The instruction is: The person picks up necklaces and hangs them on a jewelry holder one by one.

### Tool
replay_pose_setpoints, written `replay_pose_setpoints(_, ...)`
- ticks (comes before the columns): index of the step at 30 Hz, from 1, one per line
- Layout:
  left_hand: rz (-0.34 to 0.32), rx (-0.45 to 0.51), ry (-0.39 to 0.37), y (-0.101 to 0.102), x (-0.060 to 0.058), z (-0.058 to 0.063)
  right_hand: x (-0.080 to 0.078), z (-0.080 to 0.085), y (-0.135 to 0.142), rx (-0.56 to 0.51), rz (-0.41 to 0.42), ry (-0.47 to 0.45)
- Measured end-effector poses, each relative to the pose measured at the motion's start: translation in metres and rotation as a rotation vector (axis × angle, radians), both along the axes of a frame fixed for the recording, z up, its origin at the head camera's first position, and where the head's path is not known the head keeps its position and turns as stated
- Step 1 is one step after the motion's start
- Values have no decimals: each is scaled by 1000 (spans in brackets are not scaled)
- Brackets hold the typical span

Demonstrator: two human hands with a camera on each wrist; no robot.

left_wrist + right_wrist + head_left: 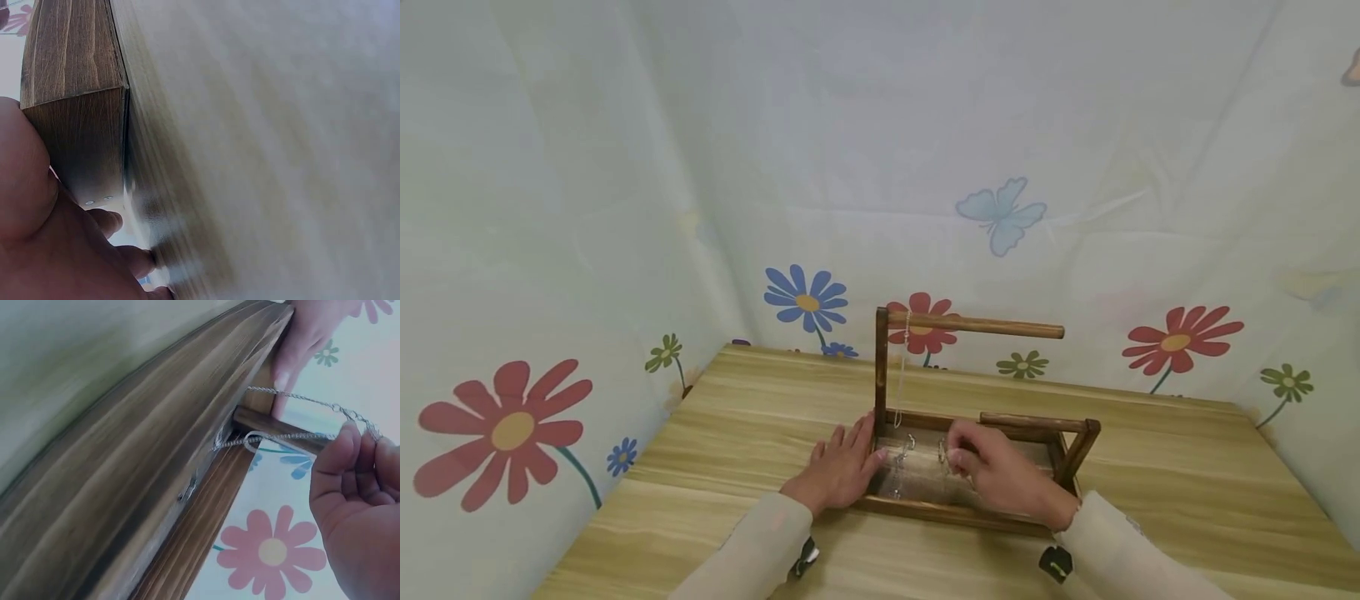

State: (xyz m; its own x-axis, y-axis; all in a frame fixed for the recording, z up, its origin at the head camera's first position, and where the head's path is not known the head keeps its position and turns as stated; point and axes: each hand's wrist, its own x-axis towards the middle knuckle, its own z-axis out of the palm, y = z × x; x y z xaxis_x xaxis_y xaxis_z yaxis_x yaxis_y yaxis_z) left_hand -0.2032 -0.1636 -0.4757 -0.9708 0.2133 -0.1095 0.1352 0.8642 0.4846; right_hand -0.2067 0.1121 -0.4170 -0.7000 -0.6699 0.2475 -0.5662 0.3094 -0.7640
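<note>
A dark wooden jewelry stand (947, 515) has a shallow tray at its base. My right hand (1000, 475) is over the tray, its thumb and fingertips pinching a silver chain (297, 397). In the right wrist view the chain's two strands run from the fingers to the tray, with a clasp near the fingertips. My left hand (838, 468) rests against the tray's left end, fingers spread and thumb by the rim. The left wrist view shows that hand beside the wooden corner (75, 94). Another thin chain (904, 367) hangs from the upper bar (992, 326).
A lower wooden bar (1033, 422) rises on the tray's right side, close to the right wrist. More silver chain (898, 468) lies in the tray's left part. The stand is on a wood-grain table (745, 417), with a flower-printed cloth (880, 150) behind.
</note>
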Motion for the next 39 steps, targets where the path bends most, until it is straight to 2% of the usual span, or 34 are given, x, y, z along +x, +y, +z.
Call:
replay_pose_setpoints(2, 0, 3, 14, -1, -3, -7, 1, 2, -2, -42, -22, -7)
replay_pose_setpoints(5, 0, 5, 13, -1, -2, -7, 2, 5, -5, -90, -57, -9)
replay_pose_setpoints(8, 3, 3, -11, 0, 1, 1, 3, 10, -7, -119, -86, -35)
replay_pose_setpoints(9, 3, 3, -17, 0, 2, 4, 4, 12, -8, -125, -95, -45)
replay_pose_setpoints(14, 2, 8, -19, 0, -1, 1, 7, 27, -11, -140, -138, -101)
replay_pose_setpoints(19, 2, 9, -16, 0, 2, 3, 8, 44, -13, -146, -168, -162)
replay_pose_setpoints(20, -3, 6, -4, -1, 0, -1, 8, 48, -13, -144, -174, -172)
replay_pose_setpoints(26, -9, -5, 11, -1, -2, -2, 5, 69, -17, -173, -170, -211)
replay_pose_setpoints(27, -4, -5, -3, 1, 2, 4, 4, 72, -17, -186, -163, -215)
replay_pose_setpoints(34, 5, -29, -20, 2, 2, 6, -2, 90, -20, -260, -116, -175)
replay_pose_setpoints(39, -1, -7, -10, 2, 2, 5, -3, 101, -19, -271, -138, -210)
